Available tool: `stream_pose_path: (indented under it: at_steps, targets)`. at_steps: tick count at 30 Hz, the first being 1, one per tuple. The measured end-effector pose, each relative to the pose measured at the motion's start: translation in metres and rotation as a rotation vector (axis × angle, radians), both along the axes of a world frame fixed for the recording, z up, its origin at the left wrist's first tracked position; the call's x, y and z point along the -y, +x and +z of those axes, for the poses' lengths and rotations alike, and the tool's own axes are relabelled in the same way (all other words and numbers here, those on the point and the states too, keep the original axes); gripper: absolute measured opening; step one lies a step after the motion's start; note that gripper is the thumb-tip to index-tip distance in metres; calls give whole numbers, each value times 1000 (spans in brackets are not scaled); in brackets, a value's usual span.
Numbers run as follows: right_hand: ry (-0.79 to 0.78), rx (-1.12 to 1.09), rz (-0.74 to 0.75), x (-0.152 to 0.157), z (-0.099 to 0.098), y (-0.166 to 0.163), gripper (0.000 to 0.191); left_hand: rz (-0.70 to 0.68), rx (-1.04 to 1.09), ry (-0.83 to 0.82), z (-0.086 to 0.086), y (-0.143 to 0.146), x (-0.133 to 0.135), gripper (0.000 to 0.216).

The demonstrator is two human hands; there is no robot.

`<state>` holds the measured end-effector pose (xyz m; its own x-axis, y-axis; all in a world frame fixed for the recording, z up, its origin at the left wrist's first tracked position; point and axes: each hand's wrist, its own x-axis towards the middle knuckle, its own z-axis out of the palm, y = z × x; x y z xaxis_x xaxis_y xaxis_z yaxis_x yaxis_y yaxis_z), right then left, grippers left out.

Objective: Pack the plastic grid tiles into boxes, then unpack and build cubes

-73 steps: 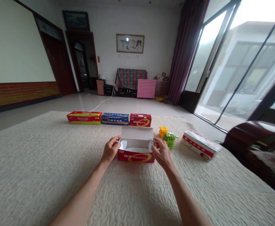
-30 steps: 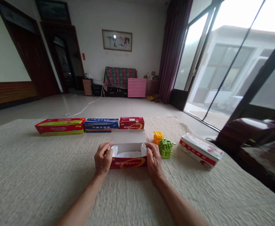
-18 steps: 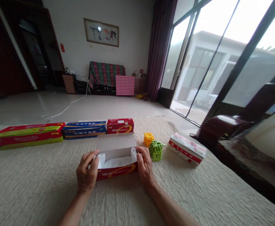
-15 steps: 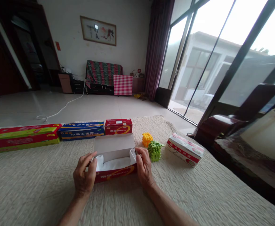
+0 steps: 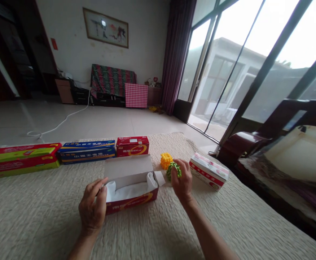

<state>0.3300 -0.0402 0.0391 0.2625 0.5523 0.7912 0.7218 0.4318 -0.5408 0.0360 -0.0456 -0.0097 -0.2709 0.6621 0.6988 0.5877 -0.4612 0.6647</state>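
Note:
A red box (image 5: 131,202) with its lid flap up lies on the cream quilted cover (image 5: 33,216); white paper lines its inside. My left hand (image 5: 91,207) rests against the box's left end, fingers curled loosely on it. My right hand (image 5: 181,180) is off the box and closed around the green spiky block (image 5: 172,168) just right of it. A yellow spiky block (image 5: 165,160) sits right behind the green one.
Three closed boxes stand in a row at the back: red-and-green (image 5: 17,159), blue (image 5: 86,151), red (image 5: 132,146). A white-and-red box (image 5: 209,170) lies to the right. A dark wooden chair (image 5: 258,141) and glass doors are further right.
My right hand left the box's right end and moved right onto the green block. The box's right end flap now sticks out. The view swung to the right.

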Motion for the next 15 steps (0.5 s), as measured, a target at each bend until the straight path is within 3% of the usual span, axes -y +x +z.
stream_pose_path:
  at_steps: [4, 8, 15]
  targets:
    - [-177, 232, -157, -10, 2, 29, 34, -5, 7, 0, -1, 0, 0, 33]
    - [-299, 318, -236, -14, -9, 35, 40, -2, 8, -25, 0, 0, 1, 33]
    - [-320, 280, -236, -18, -15, 35, 36, 14, -10, -32, 1, 0, 3, 35]
